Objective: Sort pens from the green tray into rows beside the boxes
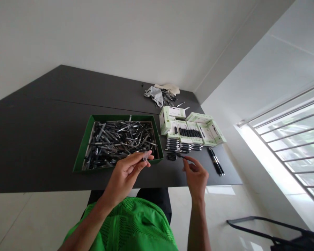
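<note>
The left hand [125,170] pinches a small greyish, see-through piece [145,158] above the edge of the green box [80,155]; the right hand [196,174] pinches a slim black piece [180,156] over the table [146,177].

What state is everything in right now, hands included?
Left hand: pinching a clear piece
Right hand: pinching a slim dark piece
Green box: open, full of jumbled pens
Pale cartons: open
Pen stack: laid in rows
Grey cloth: crumpled
Two dark rods: lying side by side
</note>
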`<act>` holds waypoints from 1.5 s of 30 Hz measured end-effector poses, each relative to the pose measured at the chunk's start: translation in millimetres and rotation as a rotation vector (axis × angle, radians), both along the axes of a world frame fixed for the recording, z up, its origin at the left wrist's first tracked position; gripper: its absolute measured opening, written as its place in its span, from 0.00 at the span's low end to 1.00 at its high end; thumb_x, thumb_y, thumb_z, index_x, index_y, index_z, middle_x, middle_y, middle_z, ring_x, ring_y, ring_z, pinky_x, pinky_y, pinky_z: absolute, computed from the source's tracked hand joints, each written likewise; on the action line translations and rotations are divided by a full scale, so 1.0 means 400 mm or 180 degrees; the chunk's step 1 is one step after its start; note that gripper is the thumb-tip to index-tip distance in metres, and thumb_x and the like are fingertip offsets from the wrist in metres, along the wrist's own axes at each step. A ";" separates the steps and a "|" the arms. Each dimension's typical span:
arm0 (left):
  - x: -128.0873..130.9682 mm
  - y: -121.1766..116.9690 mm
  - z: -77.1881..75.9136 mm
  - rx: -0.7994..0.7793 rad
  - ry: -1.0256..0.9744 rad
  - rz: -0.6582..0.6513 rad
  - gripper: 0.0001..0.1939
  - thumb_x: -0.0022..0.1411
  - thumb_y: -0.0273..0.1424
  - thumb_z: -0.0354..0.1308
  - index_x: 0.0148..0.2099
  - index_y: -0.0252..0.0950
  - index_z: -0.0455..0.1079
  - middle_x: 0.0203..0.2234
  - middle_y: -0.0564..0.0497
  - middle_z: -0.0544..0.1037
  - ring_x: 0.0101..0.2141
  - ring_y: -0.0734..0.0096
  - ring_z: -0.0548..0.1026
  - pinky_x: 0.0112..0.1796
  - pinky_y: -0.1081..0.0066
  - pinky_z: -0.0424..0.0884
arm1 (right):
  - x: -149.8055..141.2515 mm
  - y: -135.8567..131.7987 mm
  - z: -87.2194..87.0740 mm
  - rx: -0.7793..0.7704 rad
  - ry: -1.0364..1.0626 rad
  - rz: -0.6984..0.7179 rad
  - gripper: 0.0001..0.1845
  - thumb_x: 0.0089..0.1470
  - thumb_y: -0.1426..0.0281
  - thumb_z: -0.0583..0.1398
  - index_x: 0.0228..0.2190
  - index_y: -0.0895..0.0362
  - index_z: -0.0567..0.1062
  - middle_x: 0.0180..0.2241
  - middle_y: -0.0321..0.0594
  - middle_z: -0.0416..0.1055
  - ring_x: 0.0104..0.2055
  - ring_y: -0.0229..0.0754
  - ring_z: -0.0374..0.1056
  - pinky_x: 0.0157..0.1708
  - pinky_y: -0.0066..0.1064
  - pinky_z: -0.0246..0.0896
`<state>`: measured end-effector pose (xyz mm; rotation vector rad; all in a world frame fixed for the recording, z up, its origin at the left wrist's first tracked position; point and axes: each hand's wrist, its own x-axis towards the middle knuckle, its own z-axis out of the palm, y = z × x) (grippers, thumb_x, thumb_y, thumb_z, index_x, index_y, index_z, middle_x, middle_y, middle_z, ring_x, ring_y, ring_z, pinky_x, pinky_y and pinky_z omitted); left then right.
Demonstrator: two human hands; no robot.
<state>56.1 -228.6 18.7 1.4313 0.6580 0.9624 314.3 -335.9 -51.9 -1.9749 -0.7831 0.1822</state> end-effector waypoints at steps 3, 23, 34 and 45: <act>0.003 0.000 -0.005 0.0005 -0.0021 0.0011 0.18 0.73 0.36 0.63 0.61 0.39 0.79 0.42 0.47 0.87 0.39 0.73 0.84 0.47 0.75 0.82 | -0.026 0.006 0.065 0.0503 0.0049 0.0216 0.16 0.59 0.58 0.69 0.41 0.58 0.84 0.24 0.34 0.73 0.24 0.37 0.66 0.27 0.30 0.60; 0.008 0.004 -0.022 0.0521 0.0197 -0.0014 0.14 0.75 0.34 0.61 0.58 0.44 0.81 0.48 0.49 0.87 0.45 0.70 0.84 0.50 0.73 0.78 | -0.181 0.139 0.376 0.1209 -0.0621 0.2479 0.11 0.60 0.79 0.66 0.41 0.53 0.83 0.39 0.35 0.78 0.27 0.31 0.63 0.26 0.27 0.62; 0.009 0.010 0.001 0.0599 0.0336 0.0008 0.13 0.75 0.35 0.61 0.57 0.42 0.82 0.46 0.47 0.87 0.43 0.65 0.84 0.49 0.70 0.78 | -0.180 0.156 0.375 0.0867 -0.0678 0.2753 0.08 0.63 0.73 0.65 0.41 0.50 0.84 0.39 0.36 0.79 0.30 0.34 0.68 0.29 0.28 0.66; 0.004 0.002 0.003 0.0359 0.0199 -0.0017 0.15 0.74 0.37 0.62 0.58 0.40 0.82 0.48 0.45 0.87 0.45 0.64 0.85 0.49 0.70 0.79 | -0.171 0.143 0.372 0.0778 -0.0570 0.2898 0.11 0.64 0.72 0.65 0.48 0.50 0.81 0.43 0.37 0.77 0.30 0.34 0.66 0.30 0.30 0.65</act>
